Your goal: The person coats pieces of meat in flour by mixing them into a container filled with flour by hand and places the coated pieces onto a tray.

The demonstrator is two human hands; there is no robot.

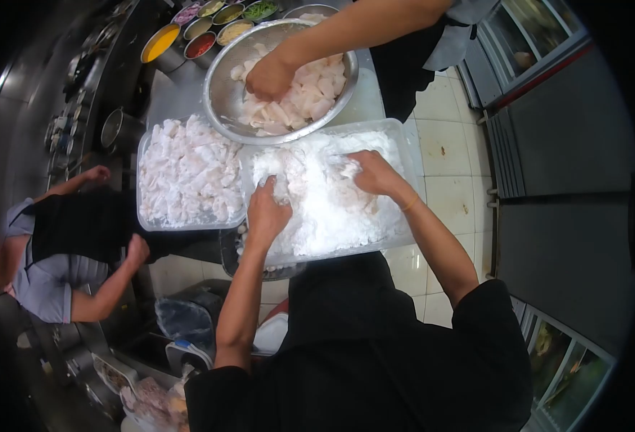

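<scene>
Your black shirt (361, 367) is nearest, just below your two hands. Your left hand (269, 216) is half curled, fingertips in white powder (325, 223); your right hand (376, 173) has bent fingers in it too. Whether either grips a piece cannot be told.

The powder lies in a tub (408, 165) squarely before you, presumably so both hands reach it. A bowl (219, 93) of pale meat (325, 93) sits at its far edge, probably to suit the co-worker's hand (269, 78) inside. At your left, a second tub (188, 226) holds coated pieces, likely for easy reach.

Beyond is the metal tabletop (173, 97) with small pots (160, 45). Tiled floor (443, 147) and cabinets (569, 252) lie right; another person (58, 223) is left.
</scene>
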